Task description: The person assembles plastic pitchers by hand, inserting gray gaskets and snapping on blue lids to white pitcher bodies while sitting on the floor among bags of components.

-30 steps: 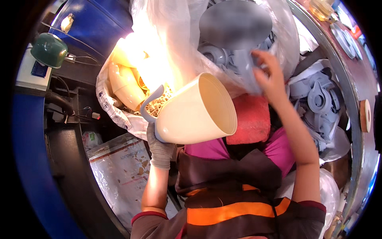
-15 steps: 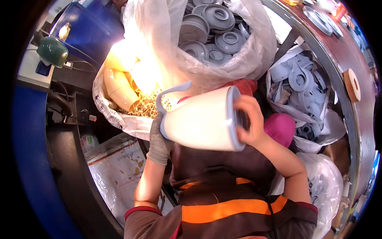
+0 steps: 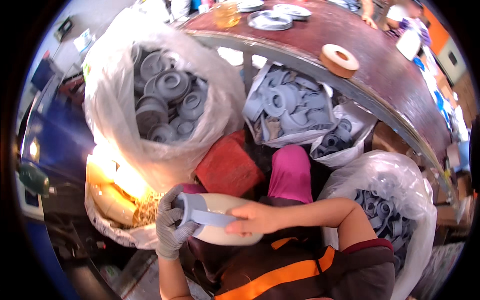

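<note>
A cream-coloured jug body (image 3: 220, 236) with a grey collar and a grey handle (image 3: 212, 218) lies on its side in front of my lap. My left hand (image 3: 169, 225), in a grey glove, is closed around the collar end. My bare right hand (image 3: 257, 218) grips the free end of the handle, fingers over it and against the body. Left of the jug, a white sack (image 3: 145, 240) holds yellow-lit cream jug shells and a heap of small pale pieces.
A large plastic bag (image 3: 112, 100) of grey round lids stands far left, beside a red block (image 3: 227, 167). Bags of grey parts (image 3: 280, 102) sit under the table (image 3: 380, 75), which carries a tape roll (image 3: 340, 59) and stacked discs. Another clear bag (image 3: 422, 225) is at right.
The view has swung right. My right hand has moved from the jug's wide end to its handle, and the jug has turned so the handle faces up. My left hand stays on the collar end.
</note>
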Demonstrator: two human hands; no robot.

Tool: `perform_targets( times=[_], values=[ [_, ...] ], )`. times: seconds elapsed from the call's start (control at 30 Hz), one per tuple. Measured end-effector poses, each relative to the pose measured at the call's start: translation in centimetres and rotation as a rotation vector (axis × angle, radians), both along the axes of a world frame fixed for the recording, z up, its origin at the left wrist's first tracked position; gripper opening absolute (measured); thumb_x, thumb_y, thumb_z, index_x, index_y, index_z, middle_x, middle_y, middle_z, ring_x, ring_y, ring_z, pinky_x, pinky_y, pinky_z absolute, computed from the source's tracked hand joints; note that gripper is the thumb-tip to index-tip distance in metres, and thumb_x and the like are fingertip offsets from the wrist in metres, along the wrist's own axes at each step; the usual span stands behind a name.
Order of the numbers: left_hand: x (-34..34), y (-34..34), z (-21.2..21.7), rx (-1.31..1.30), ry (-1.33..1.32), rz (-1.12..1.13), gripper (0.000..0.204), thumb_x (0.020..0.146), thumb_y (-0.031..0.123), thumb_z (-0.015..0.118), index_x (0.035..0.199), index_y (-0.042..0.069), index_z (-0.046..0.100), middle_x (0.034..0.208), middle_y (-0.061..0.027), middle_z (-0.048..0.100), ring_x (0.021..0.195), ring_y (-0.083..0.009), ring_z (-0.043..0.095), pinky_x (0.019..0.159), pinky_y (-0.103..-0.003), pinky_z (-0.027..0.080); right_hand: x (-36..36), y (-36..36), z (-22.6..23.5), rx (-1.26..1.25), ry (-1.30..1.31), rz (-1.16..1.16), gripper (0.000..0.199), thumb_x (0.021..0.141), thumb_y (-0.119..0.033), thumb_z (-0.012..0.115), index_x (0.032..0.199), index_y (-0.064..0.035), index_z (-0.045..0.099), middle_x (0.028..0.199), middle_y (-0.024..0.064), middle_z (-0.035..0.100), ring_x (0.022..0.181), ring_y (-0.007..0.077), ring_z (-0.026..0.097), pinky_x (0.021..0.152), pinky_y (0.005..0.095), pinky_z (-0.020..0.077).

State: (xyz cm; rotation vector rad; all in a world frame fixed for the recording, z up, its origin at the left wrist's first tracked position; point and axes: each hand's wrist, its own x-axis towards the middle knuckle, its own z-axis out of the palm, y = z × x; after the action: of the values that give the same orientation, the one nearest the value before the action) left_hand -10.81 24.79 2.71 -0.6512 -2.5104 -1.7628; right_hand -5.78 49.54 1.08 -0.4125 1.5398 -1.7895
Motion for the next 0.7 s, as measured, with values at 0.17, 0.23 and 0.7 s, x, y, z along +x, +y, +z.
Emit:
perform_targets(
  times=[0.17, 0.23, 0.7],
  values=[
    [-3.6, 2.8, -0.5, 0.227, 0.118, 0.278, 0.030, 0.093, 0.021, 0.040, 0.093, -0.001, 0.061, 0.116, -0.0139, 0.059, 0.109, -0.0220, 0.052, 0.096, -0.034, 0.038, 5.5, 8.1, 4.5, -0.281, 0.267, -0.992, 0.040, 0.096, -0.047, 0.042, 0.085, -0.0098, 0.053, 0.058, 0.0004, 0.051, 0.045, 0.0103, 0.046, 0.041, 0.0236, 0.0371],
    [-4.1, 3.8, -1.9, 0.215, -0.003, 0.200, 0.028, 0.094, 0.022, 0.044, 0.092, -0.001, 0.061, 0.106, -0.0115, 0.063, 0.089, -0.0166, 0.056, 0.080, -0.029, 0.044, 8.0, 12.7, 8.3, -0.230, 0.697, -1.272, 0.052, 0.095, -0.057, 0.035, 0.074, -0.0106, 0.047, 0.053, 0.0044, 0.048, 0.039, 0.0154, 0.041, 0.038, 0.0268, 0.0333],
    [-3.8, 6.0, -18.8, 0.343, -1.133, -0.106, 0.021, 0.087, 0.028, 0.057, 0.097, 0.009, 0.061, 0.094, -0.0057, 0.067, 0.084, -0.0200, 0.064, 0.072, -0.032, 0.050, -1.8, 37.7, 12.3, 0.956, 1.125, -1.920, 0.034, 0.094, -0.025, 0.052, 0.115, -0.0002, 0.060, 0.108, 0.0167, 0.064, 0.106, 0.0260, 0.059, 0.095, 0.0332, 0.0415]
  ],
)
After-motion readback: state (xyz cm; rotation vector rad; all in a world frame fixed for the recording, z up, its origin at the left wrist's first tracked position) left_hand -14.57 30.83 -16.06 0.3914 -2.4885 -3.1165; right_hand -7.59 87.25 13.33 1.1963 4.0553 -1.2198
